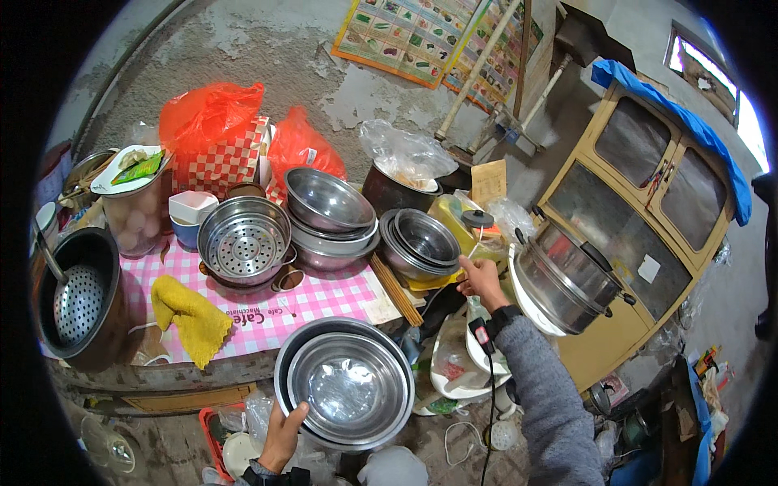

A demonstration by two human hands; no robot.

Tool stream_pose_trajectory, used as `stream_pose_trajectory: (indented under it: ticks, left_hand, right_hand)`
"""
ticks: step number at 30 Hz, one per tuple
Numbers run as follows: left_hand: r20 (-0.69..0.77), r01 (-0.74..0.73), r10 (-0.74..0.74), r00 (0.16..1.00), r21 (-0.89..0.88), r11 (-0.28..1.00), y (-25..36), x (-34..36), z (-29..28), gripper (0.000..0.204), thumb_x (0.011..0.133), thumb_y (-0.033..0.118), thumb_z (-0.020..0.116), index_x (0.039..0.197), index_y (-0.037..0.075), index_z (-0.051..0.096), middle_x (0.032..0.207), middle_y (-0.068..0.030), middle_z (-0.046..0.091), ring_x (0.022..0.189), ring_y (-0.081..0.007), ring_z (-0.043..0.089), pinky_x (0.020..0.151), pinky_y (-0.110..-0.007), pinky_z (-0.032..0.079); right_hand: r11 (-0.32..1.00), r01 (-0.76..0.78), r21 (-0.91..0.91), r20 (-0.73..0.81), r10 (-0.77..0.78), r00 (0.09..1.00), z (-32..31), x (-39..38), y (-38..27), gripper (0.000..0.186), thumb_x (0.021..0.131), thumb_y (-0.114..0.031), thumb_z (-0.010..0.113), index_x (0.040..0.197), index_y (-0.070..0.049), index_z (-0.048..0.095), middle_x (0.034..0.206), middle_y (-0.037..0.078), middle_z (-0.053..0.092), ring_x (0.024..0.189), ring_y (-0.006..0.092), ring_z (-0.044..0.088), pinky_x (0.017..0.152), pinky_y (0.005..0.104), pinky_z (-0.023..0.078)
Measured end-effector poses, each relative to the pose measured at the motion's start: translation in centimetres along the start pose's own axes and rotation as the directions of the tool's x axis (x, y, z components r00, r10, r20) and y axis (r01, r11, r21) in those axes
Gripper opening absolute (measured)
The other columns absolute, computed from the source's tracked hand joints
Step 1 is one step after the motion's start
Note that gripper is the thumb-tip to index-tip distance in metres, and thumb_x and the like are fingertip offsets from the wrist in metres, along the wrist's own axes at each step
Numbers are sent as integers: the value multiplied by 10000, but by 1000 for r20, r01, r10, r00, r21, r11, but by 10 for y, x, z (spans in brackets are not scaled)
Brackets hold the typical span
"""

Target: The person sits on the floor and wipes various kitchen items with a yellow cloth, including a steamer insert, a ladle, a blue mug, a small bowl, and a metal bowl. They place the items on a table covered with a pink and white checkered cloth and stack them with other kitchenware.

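Observation:
My left hand [284,435] grips the rim of two nested metal bowls [350,389], with the thumb over the edge. The inner bowl is shiny and tilted toward me, in front of the table's edge. My right hand [484,285] reaches out beyond the table's corner, its fingers curled together beside a stack of steel bowls [423,236]. What those fingers hold, if anything, I cannot make out. A thin pale stick or cord [479,241] rises just above them, near a black-topped lid [477,219]. Wooden chopsticks [395,289] lie left of this hand.
On the pink checked cloth [324,304] are a steamer pot [244,240], stacked basins [330,200], a yellow cloth [190,318] and a dark pot [109,324] with a perforated ladle. A steel steamer [567,275] stands right, by a tan cabinet [640,194]. A black cable [491,405] hangs from my right wrist.

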State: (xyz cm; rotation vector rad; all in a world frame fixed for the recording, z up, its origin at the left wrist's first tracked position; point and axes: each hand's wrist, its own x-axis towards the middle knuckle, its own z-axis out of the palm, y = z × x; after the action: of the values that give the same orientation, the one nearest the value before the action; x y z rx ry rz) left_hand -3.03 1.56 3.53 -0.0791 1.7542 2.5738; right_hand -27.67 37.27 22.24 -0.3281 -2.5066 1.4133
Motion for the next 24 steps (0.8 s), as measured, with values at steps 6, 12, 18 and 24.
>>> stream_pose_trajectory:
  ticks: [6,12,18,24]
  left_hand:
    - [-8,69,-69,998,-33,997,4,2,1,560,898,270,606,1326,-19,390,1205,-110,531,1085,-185,492,954,-315,377]
    - [-5,82,-82,997,-8,997,5,-1,3,570,907,252,581,1367,-6,364,1257,-114,511,1149,-199,472,1001,-331,351]
    - [27,89,-88,996,-52,995,4,2,6,554,906,238,602,1332,-29,367,1224,-122,513,1113,-191,474,976,-328,367]
    - [28,104,-104,994,-25,994,3,4,8,571,904,229,599,1345,-33,349,1249,-128,497,1129,-196,465,984,-332,366]
  right_hand:
    - [981,15,-193,-44,-24,999,19,65,15,424,814,-294,728,640,66,587,540,123,584,401,208,575,358,324,438]
    - [934,38,-355,-95,-77,993,28,101,30,319,709,-181,769,642,94,621,539,152,595,444,246,586,430,379,436]
    - [919,75,-387,-116,-129,985,30,100,25,333,673,-171,765,715,135,640,587,211,623,516,299,631,496,400,463]
    - [959,-34,-283,-150,-9,989,30,109,29,405,682,-200,784,789,159,631,676,253,643,576,327,649,534,407,479]
